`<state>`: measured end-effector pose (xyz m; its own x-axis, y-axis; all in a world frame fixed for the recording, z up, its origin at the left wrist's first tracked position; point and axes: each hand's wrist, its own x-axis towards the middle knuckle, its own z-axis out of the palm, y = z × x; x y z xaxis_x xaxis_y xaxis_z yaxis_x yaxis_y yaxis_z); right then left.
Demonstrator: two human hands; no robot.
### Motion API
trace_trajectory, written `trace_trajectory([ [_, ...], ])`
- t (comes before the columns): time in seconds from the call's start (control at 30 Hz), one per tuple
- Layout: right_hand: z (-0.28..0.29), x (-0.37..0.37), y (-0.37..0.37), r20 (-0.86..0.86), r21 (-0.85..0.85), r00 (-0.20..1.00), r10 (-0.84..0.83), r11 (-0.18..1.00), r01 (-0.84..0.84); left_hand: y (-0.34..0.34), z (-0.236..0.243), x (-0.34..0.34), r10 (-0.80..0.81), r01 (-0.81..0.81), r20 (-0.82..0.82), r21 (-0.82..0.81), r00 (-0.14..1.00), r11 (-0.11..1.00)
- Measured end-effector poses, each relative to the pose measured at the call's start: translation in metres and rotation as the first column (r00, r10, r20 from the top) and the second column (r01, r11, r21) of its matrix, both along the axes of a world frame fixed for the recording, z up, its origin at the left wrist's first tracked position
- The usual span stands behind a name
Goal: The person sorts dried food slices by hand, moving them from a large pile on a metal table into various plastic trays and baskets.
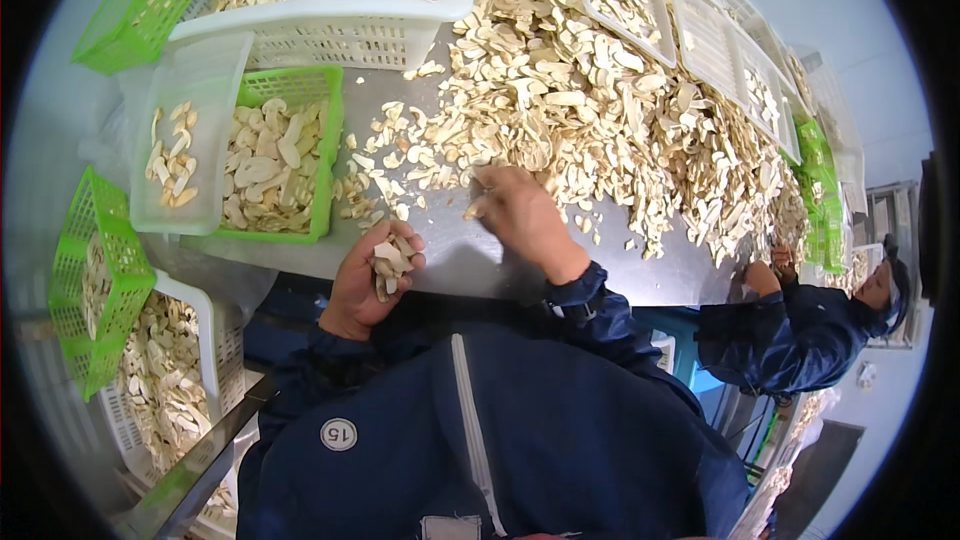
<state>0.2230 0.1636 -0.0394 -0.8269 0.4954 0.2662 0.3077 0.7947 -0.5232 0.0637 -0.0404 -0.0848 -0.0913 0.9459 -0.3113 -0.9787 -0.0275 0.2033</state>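
Observation:
My left hand [366, 278] is cupped, palm up, just over the table's near edge. Its fingers curl round several pale dried mushroom slices [391, 256]. To its right, my right hand [527, 222] reaches over the metal table at the near edge of a big heap of dried mushroom slices [560, 120]. Its fingers are bent together, and a small pale piece seems to show at the thumb tip. Loose slices [385, 175] lie scattered between the heap and a green basket [330, 155] full of larger slices.
A translucent tray [150, 180] with some slices rests on the green basket's left side. A white crate [340, 40] of slices stands behind. More trays [705, 35] line the far right edge. At the right, a person in dark blue [800, 335] works at the heap. Filled crates [205, 315] stand lower left.

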Motion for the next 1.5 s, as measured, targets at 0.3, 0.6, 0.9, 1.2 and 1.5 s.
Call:
trace_trajectory([
  [0.3,0.011,-0.024,0.013,0.002,0.089,0.985,-0.171,0.981,0.17,0.005,0.006,0.003,-0.046,0.044,-0.032,-0.061,0.998,0.997],
  [0.6,0.009,-0.018,0.012,0.009,0.018,0.985,-0.172,0.985,0.172,0.007,-0.005,-0.028,0.098,-0.098,-0.006,-0.018,0.995,0.995],
  [0.9,0.0,-0.047,-0.009,0.009,0.131,0.997,0.08,0.988,-0.081,0.018,0.005,0.015,-0.171,0.172,0.019,-0.026,0.985,0.985],
  [1.2,0.023,-0.034,-0.002,0.133,-0.124,0.979,-0.151,0.978,0.168,0.02,0.008,-0.008,-0.061,0.059,-0.024,-0.078,0.998,0.995],
  [1.5,0.004,-0.048,0.004,-0.004,0.149,0.999,-0.053,0.987,0.053,0.011,-0.004,-0.001,-0.09,0.084,0.077,0.072,0.993,0.994],
])
